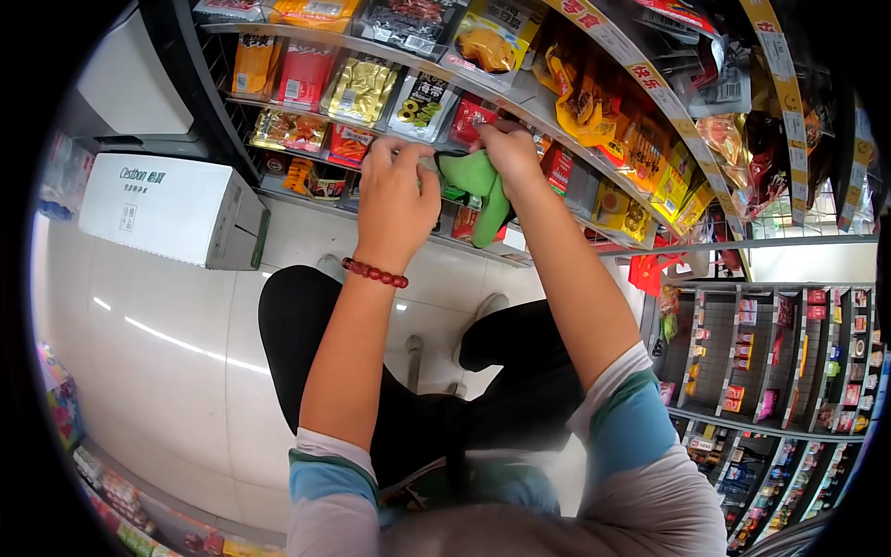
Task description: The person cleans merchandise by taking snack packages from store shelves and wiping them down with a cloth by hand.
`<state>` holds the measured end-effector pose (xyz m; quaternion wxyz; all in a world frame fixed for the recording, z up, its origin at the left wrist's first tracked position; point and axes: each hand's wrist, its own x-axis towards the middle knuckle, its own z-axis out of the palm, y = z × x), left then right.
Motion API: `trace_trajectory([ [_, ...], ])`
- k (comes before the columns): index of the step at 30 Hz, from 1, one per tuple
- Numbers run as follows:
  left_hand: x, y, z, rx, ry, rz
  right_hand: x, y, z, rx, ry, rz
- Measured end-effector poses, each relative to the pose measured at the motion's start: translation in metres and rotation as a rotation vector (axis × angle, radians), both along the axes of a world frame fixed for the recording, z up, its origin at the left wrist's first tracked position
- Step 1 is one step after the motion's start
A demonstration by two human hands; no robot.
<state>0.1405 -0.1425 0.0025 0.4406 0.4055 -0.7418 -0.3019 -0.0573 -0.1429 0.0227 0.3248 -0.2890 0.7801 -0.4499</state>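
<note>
A green cloth [483, 186] is bunched in my right hand [512, 158], its loose end hanging below the fingers. My right hand is up against the front of the snack shelf, by a red packet [471, 121]. To its left, my left hand [401, 186], with a red bead bracelet [375, 272] on the wrist, is at the shelf's front edge. Its fingers are bent and somewhat apart, with nothing visible in them; the fingertips' exact contact is unclear. Just above stand a black-and-white packet [422, 105] and a gold packet [360, 88].
A white carton [158, 209] stands on the tiled floor [176, 353] at the left. Upper shelf edges with yellow strips [650, 84] curve away at the right, holding many snack bags. Another stocked rack [770, 353] is at the far right. My bent knees are below my arms.
</note>
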Motion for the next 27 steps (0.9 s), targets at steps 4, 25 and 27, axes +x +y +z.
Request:
trace_trajectory([
  [4, 0.006, -0.001, 0.002, 0.051, 0.041, -0.032, -0.013, -0.005, -0.012, 0.118, 0.249, 0.018],
  [25, 0.001, 0.072, 0.003, 1.018, 0.492, -0.617, 0.040, 0.211, 0.008, -0.150, -0.283, 0.240],
  [27, 0.005, 0.083, 0.001, 1.042, 0.461, -0.641, 0.042, 0.226, -0.006, -0.177, -0.257, 0.233],
])
